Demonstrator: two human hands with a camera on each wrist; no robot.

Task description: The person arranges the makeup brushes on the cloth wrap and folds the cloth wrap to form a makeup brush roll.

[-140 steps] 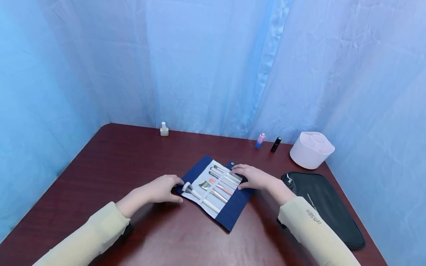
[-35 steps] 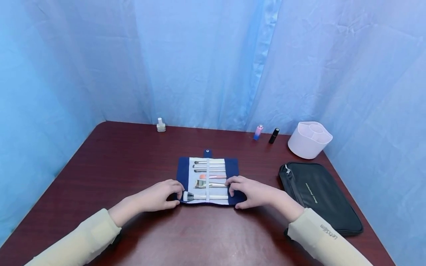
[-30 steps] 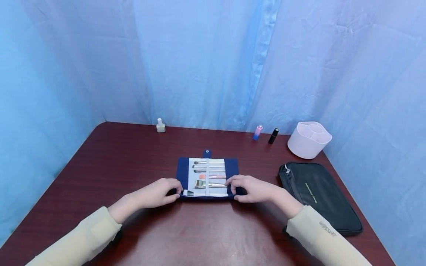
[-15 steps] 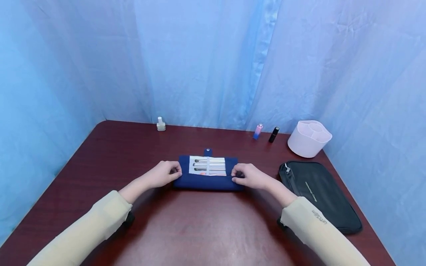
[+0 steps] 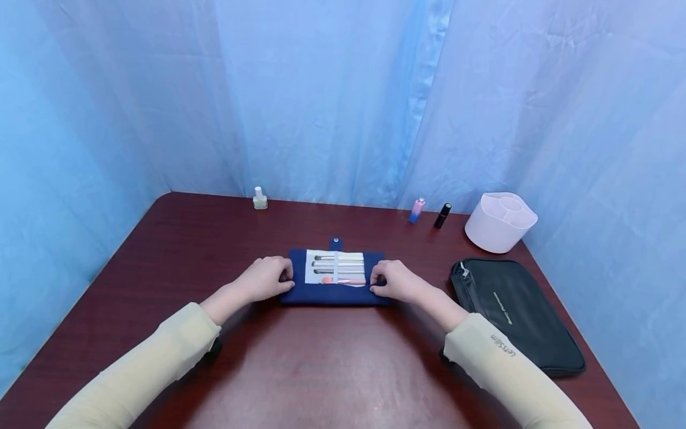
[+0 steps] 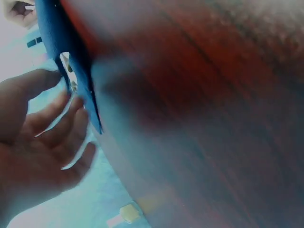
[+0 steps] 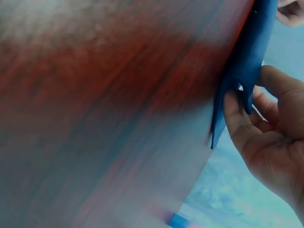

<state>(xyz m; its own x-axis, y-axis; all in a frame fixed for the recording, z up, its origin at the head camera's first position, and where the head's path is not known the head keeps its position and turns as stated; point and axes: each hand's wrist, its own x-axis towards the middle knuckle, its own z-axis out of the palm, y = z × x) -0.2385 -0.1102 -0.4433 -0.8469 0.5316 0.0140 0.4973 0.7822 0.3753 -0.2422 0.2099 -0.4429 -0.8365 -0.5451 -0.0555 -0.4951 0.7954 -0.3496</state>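
Blue curtains are closing in a dark red table (image 5: 332, 369) on all sides. Both hands are working a navy brush roll (image 5: 332, 293) lying flat between them. Left hand (image 5: 264, 279) is pinching the roll's left edge, thumb on top, fingers curling at the fabric per the left wrist view (image 6: 71, 76). Right hand (image 5: 395, 281) is gripping the right edge, fingers wrapping the folded layers (image 7: 244, 76). Near flap is sitting folded over; brushes (image 5: 337, 269) are showing in the white panel beyond the fingertips, snap tab (image 5: 336, 243) poking out the far side.

Risks, as I'm judging them: uneven pull from the two hands is likely skewing the fold, so the tab may not be lining up. Brushes could be slipping out sideways past either hand if the elastic is loose. Black pouch (image 5: 517, 316) is lying just right of the right forearm; sleeve could be snagging it.
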